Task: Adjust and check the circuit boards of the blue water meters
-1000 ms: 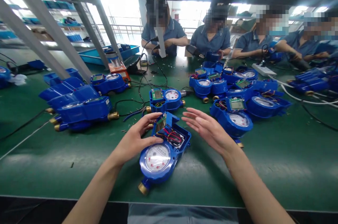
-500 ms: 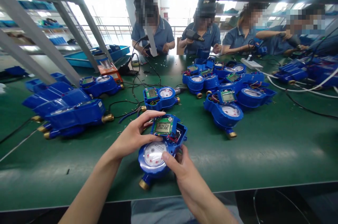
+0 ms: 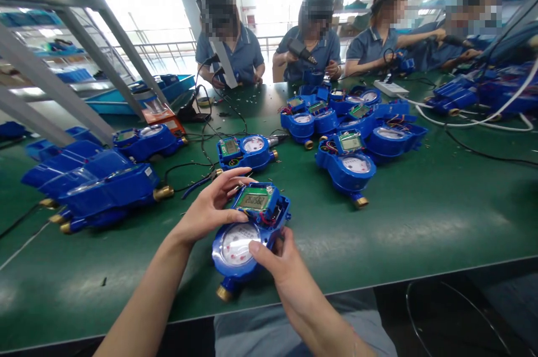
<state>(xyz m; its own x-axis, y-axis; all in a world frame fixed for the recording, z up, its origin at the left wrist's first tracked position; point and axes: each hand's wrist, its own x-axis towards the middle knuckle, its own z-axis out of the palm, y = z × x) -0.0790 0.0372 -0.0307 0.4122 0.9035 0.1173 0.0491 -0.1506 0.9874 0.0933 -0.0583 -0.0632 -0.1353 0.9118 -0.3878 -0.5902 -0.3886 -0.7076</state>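
Observation:
A blue water meter (image 3: pixel 233 276) with a brass threaded end rests near the front edge of the green table. Its round white dial (image 3: pixel 240 244) faces up, and a green circuit board with a display (image 3: pixel 255 202) sits over the opened housing behind it. My left hand (image 3: pixel 209 208) is closed around the display end from the left, thumb below the board and fingers at its far edge. From the right, my right hand (image 3: pixel 282 259) grips the meter's body, its thumb on the dial's rim. The fingers under the body are partly hidden.
Another open meter (image 3: pixel 246 152) lies just behind, near pliers (image 3: pixel 199 183). Several meters (image 3: pixel 351 169) cluster at right, and more blue meters (image 3: pixel 105 183) are stacked at left. Cables cross the table. Co-workers (image 3: pixel 309 46) sit opposite; grey struts (image 3: pixel 79 60) slant at left.
The view has shifted slightly, moving the scene left. My left index finger has lifted a little from the board's far edge. The display's digits look darker and less clear. My right hand keeps its grip.

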